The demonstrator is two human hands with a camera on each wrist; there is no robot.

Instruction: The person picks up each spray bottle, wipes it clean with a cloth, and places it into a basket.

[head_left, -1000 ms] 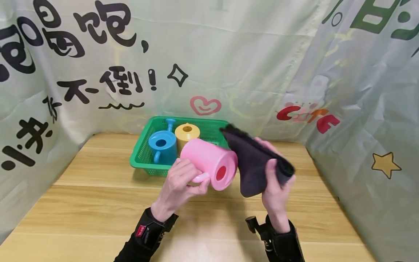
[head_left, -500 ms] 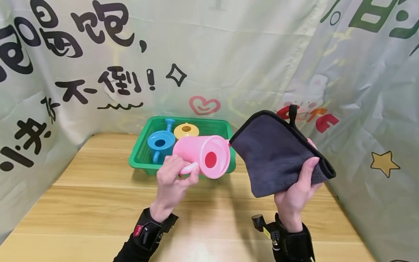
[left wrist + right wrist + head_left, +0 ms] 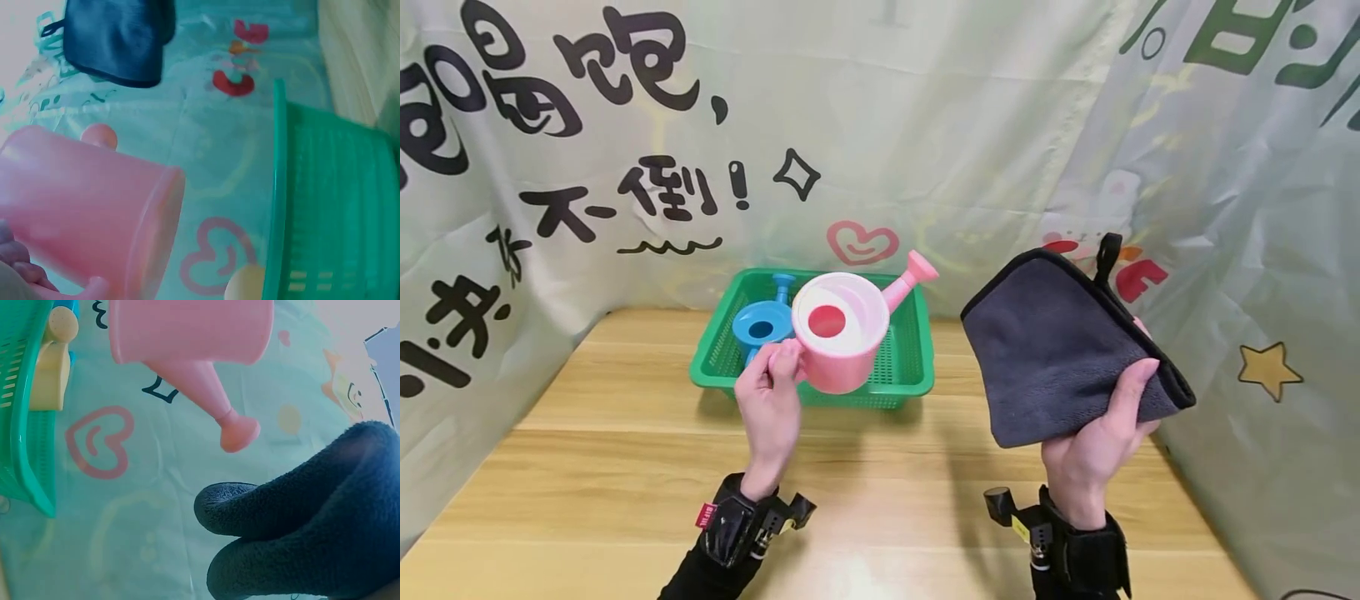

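My left hand point(image 3: 771, 412) grips the handle of a pink toy watering can point(image 3: 842, 367), held up in front of the basket with its top opening facing me and its spout pointing up to the right. In the left wrist view the can's pink body point(image 3: 81, 200) fills the lower left, with fingers point(image 3: 22, 262) at the handle. My right hand point(image 3: 1097, 450) holds a folded dark grey cloth point(image 3: 1060, 350) with black edging and a hanging loop, thumb on top. The right wrist view shows the cloth's fuzzy folds point(image 3: 300, 531), apart from the can.
Behind the can, a green basket point(image 3: 917, 379) stands on the wooden table point(image 3: 887, 517). It holds a blue watering can point(image 3: 752, 325) and a yellow one point(image 3: 50, 381), hidden in the head view. Printed fabric point(image 3: 970, 167) encloses the table's back and sides.
The pink watering can has turned from its side, base toward me, to nearly upright with its opening visible. The cloth has moved right, away from the can, and spread out flatter.
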